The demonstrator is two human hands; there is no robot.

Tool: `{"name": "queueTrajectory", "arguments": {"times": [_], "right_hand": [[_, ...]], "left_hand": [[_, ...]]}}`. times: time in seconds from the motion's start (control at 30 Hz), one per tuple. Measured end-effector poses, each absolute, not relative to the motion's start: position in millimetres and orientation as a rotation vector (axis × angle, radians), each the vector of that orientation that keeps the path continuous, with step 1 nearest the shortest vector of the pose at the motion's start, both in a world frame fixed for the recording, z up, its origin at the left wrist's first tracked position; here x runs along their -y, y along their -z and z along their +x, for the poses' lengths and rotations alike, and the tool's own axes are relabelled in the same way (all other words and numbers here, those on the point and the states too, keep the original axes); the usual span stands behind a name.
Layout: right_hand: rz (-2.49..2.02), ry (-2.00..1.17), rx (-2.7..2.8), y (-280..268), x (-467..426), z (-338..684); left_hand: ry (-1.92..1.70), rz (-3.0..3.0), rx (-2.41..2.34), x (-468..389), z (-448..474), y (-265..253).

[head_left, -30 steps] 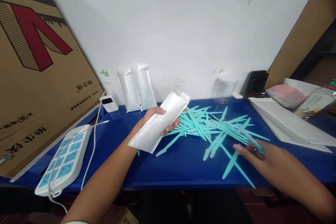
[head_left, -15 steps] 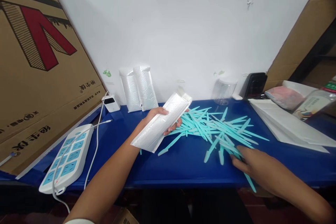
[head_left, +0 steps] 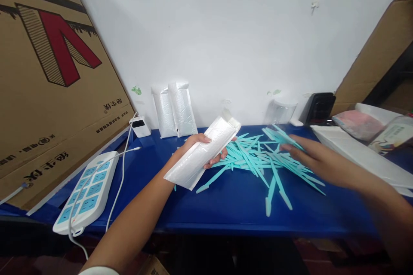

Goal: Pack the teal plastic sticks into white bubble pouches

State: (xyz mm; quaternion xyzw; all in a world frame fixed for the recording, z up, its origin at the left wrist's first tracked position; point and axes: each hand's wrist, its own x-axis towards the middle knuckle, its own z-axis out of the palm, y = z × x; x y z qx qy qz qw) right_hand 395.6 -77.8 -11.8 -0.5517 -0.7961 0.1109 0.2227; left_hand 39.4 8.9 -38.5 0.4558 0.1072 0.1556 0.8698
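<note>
My left hand (head_left: pixel 191 145) grips a narrow white bubble mailer (head_left: pixel 196 159), thumb on top and fingers curled under its right side. The mailer is tilted, with its flap end up and to the right. My right hand (head_left: pixel 311 154) is closed around a few teal eyebrow razors (head_left: pixel 278 134), their heads pointing up and left above the heap. A loose pile of similar teal razors (head_left: pixel 247 152) spreads over the blue table (head_left: pixel 226 206) between my hands. Several lie apart at the pile's near edge. How many razors my right hand holds, I cannot make out.
Two white mailers (head_left: pixel 182 109) lean against the wall. On the left are a power strip (head_left: pixel 87 191), a white cable, a small device (head_left: pixel 140 127) and a large cardboard box (head_left: pixel 51 129). To the right stand a clear jar (head_left: pixel 282 112), a black object (head_left: pixel 320 108) and flat white mailers (head_left: pixel 355 150).
My right hand has risen from the near table edge to above the pile, lifting a few razors. My left hand keeps the mailer in nearly the same place. The view has shifted slightly.
</note>
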Motion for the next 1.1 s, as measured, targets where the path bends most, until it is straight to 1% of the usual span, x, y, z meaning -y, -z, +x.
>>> {"name": "queueTrajectory", "arguments": {"times": [0.1,0.27,0.37,0.43,0.5,0.67,0.77,0.83,0.93,1.03,1.1], "right_hand": [[-1.312,-0.562,2.295,-12.3,60.7,379.5],[-1.151,-0.549,2.452,-17.4,22.0,357.4],[-1.146,-0.555,2.455,-14.7,8.8,348.3],[-1.213,-0.495,2.436,-14.1,6.8,343.0],[-1.279,-0.352,2.455,-12.9,8.7,337.6],[-1.25,0.226,2.452,-4.1,20.5,323.4],[-1.167,0.425,2.396,1.7,28.5,313.6],[-1.045,0.443,2.363,5.1,33.3,305.9],[-0.755,0.36,2.259,10.5,39.6,294.6],[-0.503,0.2,2.072,16.1,44.6,289.3],[-0.47,0.171,1.887,19.2,45.8,291.5]], "left_hand": [[-0.289,0.926,-0.219,-8.1,40.3,39.7],[-0.215,0.896,-0.235,-5.1,38.7,41.0],[-0.22,0.876,-0.245,-1.7,37.7,40.1],[-0.197,0.861,-0.25,-0.8,38.3,40.2],[-0.156,0.843,-0.258,-0.5,40.3,41.0],[-0.072,0.831,-0.267,6.4,50.6,41.1],[-0.061,0.839,-0.292,12.8,56.7,42.7],[-0.04,0.857,-0.306,14.5,59.9,47.0],[0.004,0.907,-0.307,12.7,63.7,55.1],[-0.051,0.94,-0.258,10.4,66.6,55.8],[-0.124,0.947,-0.229,10.4,66.9,48.5]]}}
